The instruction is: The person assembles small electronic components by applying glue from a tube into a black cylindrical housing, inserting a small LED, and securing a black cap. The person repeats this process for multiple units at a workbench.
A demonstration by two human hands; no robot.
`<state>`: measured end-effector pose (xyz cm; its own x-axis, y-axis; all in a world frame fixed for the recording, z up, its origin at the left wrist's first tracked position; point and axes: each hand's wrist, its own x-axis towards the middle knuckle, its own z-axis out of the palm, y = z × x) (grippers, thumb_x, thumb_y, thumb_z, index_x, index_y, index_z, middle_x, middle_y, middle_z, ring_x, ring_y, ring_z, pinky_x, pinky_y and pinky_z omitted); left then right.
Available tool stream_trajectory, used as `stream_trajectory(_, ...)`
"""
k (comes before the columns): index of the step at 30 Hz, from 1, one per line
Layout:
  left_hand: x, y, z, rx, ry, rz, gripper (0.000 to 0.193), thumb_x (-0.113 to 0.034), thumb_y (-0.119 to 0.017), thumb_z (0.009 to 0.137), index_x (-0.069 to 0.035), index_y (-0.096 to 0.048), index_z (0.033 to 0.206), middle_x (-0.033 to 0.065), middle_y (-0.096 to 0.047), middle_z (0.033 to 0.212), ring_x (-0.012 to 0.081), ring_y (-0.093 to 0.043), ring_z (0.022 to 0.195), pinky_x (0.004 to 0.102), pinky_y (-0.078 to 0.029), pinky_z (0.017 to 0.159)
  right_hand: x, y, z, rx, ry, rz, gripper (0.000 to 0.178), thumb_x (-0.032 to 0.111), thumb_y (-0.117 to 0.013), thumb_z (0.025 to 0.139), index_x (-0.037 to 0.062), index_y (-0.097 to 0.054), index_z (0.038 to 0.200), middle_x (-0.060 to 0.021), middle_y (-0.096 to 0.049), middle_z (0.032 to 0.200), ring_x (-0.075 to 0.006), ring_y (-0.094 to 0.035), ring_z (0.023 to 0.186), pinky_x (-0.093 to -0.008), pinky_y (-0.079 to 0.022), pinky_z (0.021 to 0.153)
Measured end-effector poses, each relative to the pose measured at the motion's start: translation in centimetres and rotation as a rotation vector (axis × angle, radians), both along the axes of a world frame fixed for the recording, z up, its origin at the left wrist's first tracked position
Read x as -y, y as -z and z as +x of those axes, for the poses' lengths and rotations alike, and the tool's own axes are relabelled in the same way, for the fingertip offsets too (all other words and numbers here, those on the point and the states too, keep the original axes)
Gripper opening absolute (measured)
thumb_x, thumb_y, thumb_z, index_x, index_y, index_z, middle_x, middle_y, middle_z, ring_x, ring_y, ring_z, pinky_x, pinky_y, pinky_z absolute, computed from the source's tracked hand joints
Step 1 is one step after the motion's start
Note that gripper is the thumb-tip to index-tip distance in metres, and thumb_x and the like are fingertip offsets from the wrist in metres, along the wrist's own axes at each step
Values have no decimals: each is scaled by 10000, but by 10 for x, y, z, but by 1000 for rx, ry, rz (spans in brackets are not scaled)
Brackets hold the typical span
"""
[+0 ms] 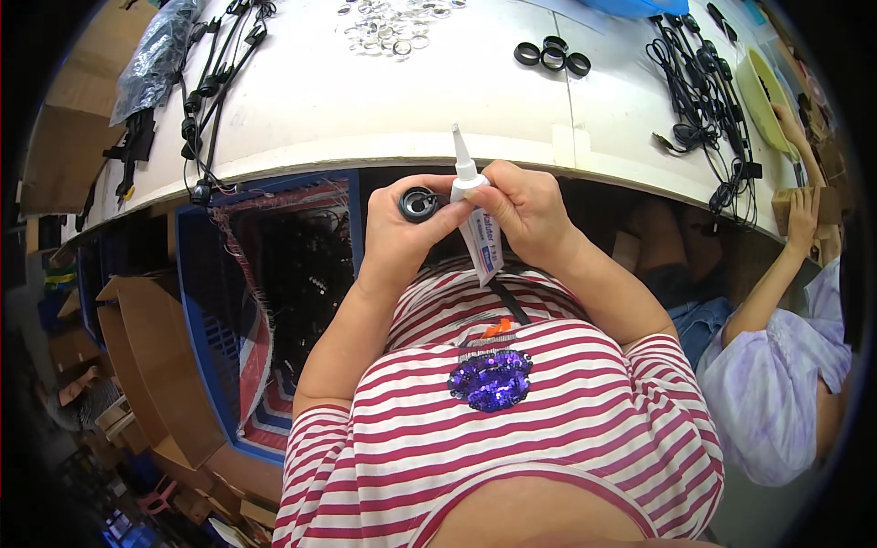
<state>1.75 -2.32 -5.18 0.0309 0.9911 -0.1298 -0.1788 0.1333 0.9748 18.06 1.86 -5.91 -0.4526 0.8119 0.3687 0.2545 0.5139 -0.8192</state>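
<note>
In front of my chest, just off the table's near edge, both hands are close together. My left hand (pixel 395 228) is closed around a black round part (pixel 418 205) with a hollow, ringed end facing up. Its fingers hide the rest of that part. My right hand (pixel 530 215) pinches a white glue tube (pixel 484 251) near its neck, the long narrow nozzle pointing up and the flat end hanging down. My left thumb lies against the tube's side. A black rod or cord (pixel 509 301) shows below the hands; what it joins is hidden.
On the white table (pixel 438 119) lie clear rings (pixel 393 27), several black rings (pixel 553 57) and black cables at left (pixel 210 87) and right (pixel 703 100). A blue crate (pixel 206 301) stands below left. A co-worker's hand (pixel 802 219) is at right, by a yellow-green basin (pixel 763 96).
</note>
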Motion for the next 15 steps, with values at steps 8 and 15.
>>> stream_trajectory(8,7,0,4,39,-4,1,213,-40,-677,725,56,-609,903,78,-637,794,105,-604,712,213,-476,666,5,2,-1,-82,-31,17,281,244,-558,868,22,-540,696,-109,-507,552,-206,-524,444,-277,-393,411)
stream_trajectory(15,10,-2,6,70,-14,23,176,-38,-672,728,39,-607,872,66,-630,767,100,-595,695,209,-467,651,8,2,-2,-110,-38,7,286,237,-564,866,19,-531,683,-97,-490,540,-188,-508,435,-268,-382,401)
